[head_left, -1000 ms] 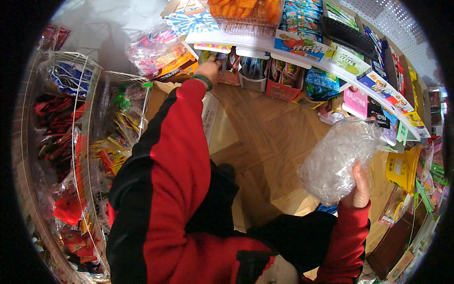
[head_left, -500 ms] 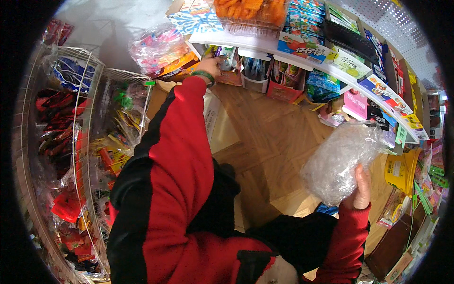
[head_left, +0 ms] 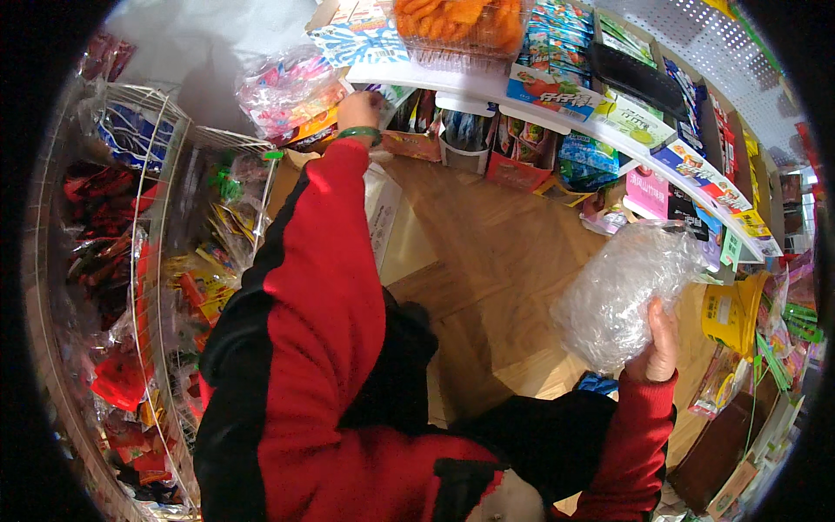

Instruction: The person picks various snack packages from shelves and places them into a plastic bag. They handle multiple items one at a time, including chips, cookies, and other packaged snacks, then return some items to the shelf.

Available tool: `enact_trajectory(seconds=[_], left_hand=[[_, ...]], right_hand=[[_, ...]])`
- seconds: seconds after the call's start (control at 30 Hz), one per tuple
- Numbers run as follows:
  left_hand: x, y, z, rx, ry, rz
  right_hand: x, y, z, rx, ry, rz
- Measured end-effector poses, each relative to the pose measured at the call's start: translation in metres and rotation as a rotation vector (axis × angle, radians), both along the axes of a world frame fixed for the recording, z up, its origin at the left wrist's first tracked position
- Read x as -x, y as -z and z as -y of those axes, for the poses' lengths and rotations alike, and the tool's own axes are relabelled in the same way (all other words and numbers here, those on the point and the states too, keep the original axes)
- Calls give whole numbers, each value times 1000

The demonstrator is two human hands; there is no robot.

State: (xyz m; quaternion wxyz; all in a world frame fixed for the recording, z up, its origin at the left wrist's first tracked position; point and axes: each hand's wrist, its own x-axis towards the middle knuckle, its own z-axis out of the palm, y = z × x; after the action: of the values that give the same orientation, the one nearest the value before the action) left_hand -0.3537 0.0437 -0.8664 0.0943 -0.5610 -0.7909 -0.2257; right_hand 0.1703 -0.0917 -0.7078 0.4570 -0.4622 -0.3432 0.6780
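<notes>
My left hand, with a green bangle at the wrist, is at the left end of the low shelf. Its fingers are curled and partly hidden, closed at a small shiny greenish-purple packet. Just right of it stands an open box of dark and red packets. On the right, my right hand grips a large crumpled clear plastic bag from its near right side. What the bag contains, if anything, cannot be made out.
A curved white shelf carries snack boxes and a clear tub of orange snacks. Boxes stand beneath it. Wire racks of packets line the left. A white carton rests on the wooden floor; a yellow bag is at right.
My left hand has drawn back a little to the left and up, and the shiny packet has shifted with it, baring dark and red packets in the box. The right hand still holds the plastic bag.
</notes>
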Motion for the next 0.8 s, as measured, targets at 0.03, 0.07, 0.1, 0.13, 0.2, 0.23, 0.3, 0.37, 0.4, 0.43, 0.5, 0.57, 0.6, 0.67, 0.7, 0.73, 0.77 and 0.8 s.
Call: enact_trajectory(seconds=[0.03,0.07,0.1,0.13,0.2,0.23,0.3,0.37,0.4,0.43,0.5,0.57,0.6,0.67,0.7,0.73,0.77,0.8], left_hand=[[2,-6,6,-24,10,0],[3,-12,10,-46,1,60],[3,-17,14,-46,-14,94],[3,-21,20,-36,-35,132],[0,-29,35,-71,-2,165],[-3,-34,43,-73,10,182],[-10,-47,61,-135,8,311],[-18,-66,83,-121,-5,394],[-23,-76,94,-74,-25,372],[-31,-84,107,-99,-27,828],[-50,-98,126,-176,65,1505],[-71,-113,131,-261,252,1898],[-79,-124,127,-193,277,1945],[-100,-147,112,-122,491,2013],[-114,-157,103,-103,402,2011],[-129,-167,99,-68,427,2049],[-150,-173,96,-73,464,2074],[-171,-178,93,-74,600,2095]], right_hand=[[0,-1,1,7,7,14],[1,-3,1,3,2,2],[1,-5,1,-3,-8,-30],[1,-6,2,-12,-6,-20],[0,-7,3,-34,-20,-64],[-1,-8,3,-31,-24,-48],[-2,-9,4,-24,-51,-64],[-3,-8,4,-19,-51,-97],[-4,-8,4,-23,-57,-130],[-4,-8,4,-17,-67,-152],[-3,-7,2,-6,-100,-191],[-3,-7,-2,38,-163,-214],[-1,-5,-4,22,-189,-218],[-1,-4,-4,-111,-307,-119],[-1,-3,-3,-224,-364,-104],[-1,-2,-1,-318,-413,-101],[-2,-1,-1,-420,-477,-97],[-4,-1,-2,-528,-464,-40]])
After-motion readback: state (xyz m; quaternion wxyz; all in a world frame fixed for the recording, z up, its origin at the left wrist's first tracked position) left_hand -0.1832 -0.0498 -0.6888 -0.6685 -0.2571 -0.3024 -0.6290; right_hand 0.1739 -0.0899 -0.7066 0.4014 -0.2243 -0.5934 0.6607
